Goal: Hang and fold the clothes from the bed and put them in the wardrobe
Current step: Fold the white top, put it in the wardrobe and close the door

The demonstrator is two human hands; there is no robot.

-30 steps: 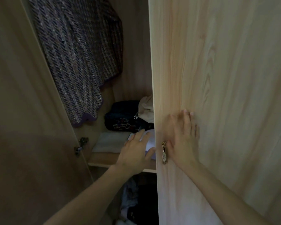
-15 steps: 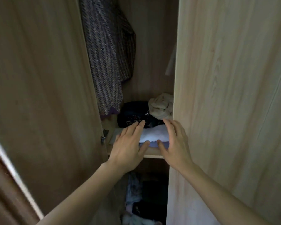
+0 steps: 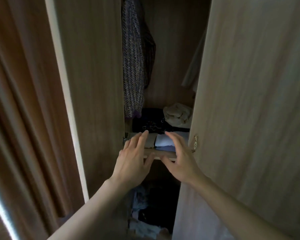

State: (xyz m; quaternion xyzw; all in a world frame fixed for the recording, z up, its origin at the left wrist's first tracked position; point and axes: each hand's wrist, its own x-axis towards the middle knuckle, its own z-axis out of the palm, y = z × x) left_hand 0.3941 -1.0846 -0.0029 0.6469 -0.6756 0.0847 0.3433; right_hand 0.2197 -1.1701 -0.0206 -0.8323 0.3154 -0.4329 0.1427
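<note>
both hands drawn back off shelf, left hand [image 3: 131, 163] and right hand [image 3: 182, 161] spread empty, soft folded lilac cloth [image 3: 164, 142]

Wardrobe shelf [image 3: 164, 154]: folded clothes [image 3: 164, 142], dark bag [image 3: 151, 126].

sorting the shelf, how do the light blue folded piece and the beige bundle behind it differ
The light blue folded piece lies flat and neatly folded at the shelf's front edge; the beige bundle is crumpled into a lump at the back. The blue one sits between the open hands, left hand and right hand; the beige one sits beyond them. Both rest on the same shelf.
</note>
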